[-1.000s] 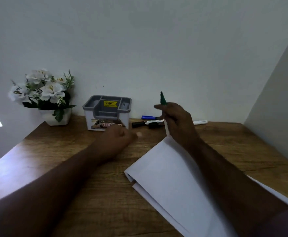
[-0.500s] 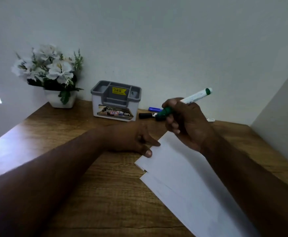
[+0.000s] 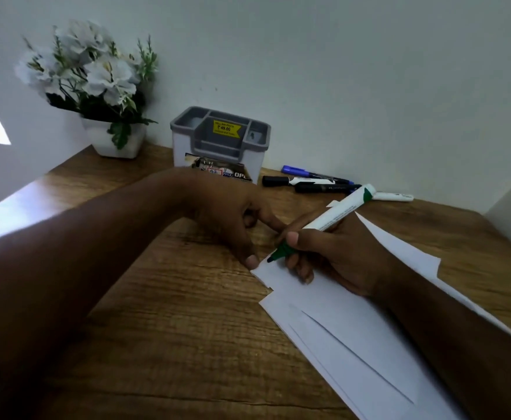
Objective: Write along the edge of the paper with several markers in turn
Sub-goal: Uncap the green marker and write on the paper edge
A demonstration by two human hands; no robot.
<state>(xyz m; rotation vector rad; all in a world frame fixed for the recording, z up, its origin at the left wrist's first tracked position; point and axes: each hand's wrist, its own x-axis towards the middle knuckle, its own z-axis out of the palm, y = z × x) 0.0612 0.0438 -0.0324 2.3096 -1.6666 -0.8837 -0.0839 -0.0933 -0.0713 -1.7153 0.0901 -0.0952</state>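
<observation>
Right hand (image 3: 336, 256) fingers grip green marker (image 3: 324, 222), tip on paper (image 3: 339, 322) corner; left hand (image 3: 233, 216) fingers loosely curled, thumb pinning paper

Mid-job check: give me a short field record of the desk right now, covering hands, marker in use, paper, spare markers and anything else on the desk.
right hand: holds green marker in writing grip, tip at the paper's near corner
left hand: fingertips press the paper's edge beside the tip
paper: white sheets, stacked and slightly offset, on wooden desk
ink on paper: none visible
spare markers: blue, black and white ones lying by the wall
organizer: grey and white, price sticker, against wall
flower pot: white flowers, far left corner
</observation>
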